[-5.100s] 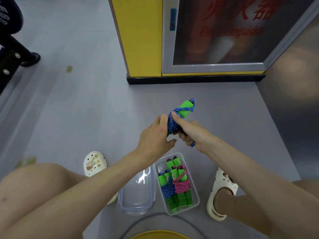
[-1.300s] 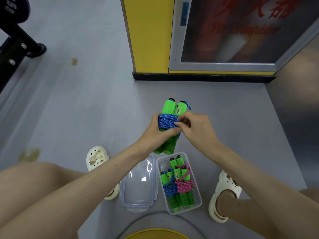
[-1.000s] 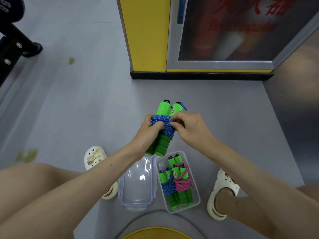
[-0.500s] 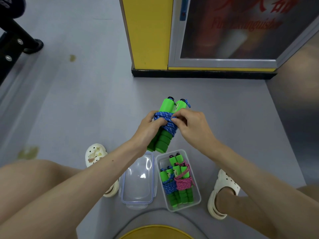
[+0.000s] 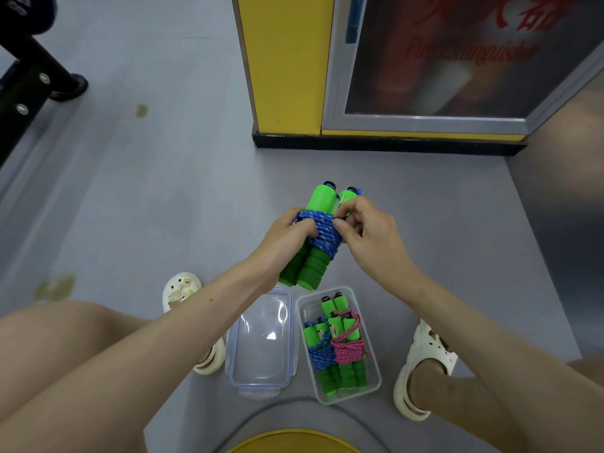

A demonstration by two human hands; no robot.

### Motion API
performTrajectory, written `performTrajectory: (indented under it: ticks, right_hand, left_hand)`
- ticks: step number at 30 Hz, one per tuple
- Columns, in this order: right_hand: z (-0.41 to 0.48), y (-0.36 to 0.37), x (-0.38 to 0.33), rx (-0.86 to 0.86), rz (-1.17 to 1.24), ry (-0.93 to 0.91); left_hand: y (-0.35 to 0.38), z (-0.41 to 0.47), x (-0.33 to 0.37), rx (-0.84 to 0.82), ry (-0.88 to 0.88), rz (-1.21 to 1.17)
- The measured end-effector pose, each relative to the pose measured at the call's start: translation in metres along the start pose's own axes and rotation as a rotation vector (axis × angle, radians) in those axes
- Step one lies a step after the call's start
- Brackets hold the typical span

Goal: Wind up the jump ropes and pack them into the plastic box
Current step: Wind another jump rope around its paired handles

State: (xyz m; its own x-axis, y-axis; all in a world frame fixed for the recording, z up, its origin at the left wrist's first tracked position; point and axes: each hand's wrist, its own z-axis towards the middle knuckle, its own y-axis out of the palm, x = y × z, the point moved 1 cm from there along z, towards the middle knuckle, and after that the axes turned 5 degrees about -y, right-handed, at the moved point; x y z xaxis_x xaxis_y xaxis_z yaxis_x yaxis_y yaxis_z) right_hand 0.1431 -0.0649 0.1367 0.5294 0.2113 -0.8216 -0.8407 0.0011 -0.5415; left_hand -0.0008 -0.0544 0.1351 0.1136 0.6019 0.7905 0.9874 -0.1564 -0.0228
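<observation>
Soft, even, fairly bright indoor light; faint shadows on the floor point(image 5: 163, 207) beneath the fingers point(image 5: 347, 223); white glare on the lid point(image 5: 261, 351) below them; glass door point(image 5: 457, 60) beyond blurred; edges bowed

Three wound jump ropes are showing: one blue-corded bundle point(image 5: 322, 230) is sitting in two hands, the left hand point(image 5: 284, 237) and the right hand point(image 5: 369, 230), while two more, a blue one point(image 5: 318, 354) and a pink one point(image 5: 348, 349), are lying in the single plastic box point(image 5: 307, 305). Six green handles point(image 5: 322, 199) are appearing in all, two up in the hands and four in the box. One clear lid point(image 5: 261, 341) is lying beside the box, and two white clogs, a left clog point(image 5: 181, 289) and a right clog point(image 5: 425, 364), are flanking them.
</observation>
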Motion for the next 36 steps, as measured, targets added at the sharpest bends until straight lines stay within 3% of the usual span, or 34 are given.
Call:
performTrajectory:
  ticks: [8, 11, 20, 36]
  right_hand:
    - [0.001, 0.001, -0.003, -0.039, 0.072, -0.037]
    - [0.001, 0.003, -0.005, -0.051, 0.097, -0.044]
    - [0.003, -0.001, -0.003, 0.063, 0.311, 0.158]
    - [0.010, -0.008, -0.004, -0.006, 0.288, 0.133]
  left_hand:
    - [0.001, -0.001, -0.004, 0.017, 0.020, -0.065]
    - [0.002, -0.003, -0.005, 0.024, -0.049, -0.116]
    - [0.001, -0.002, 0.003, -0.032, -0.030, -0.172]
    - [-0.002, 0.003, 0.003, -0.071, -0.077, -0.120]
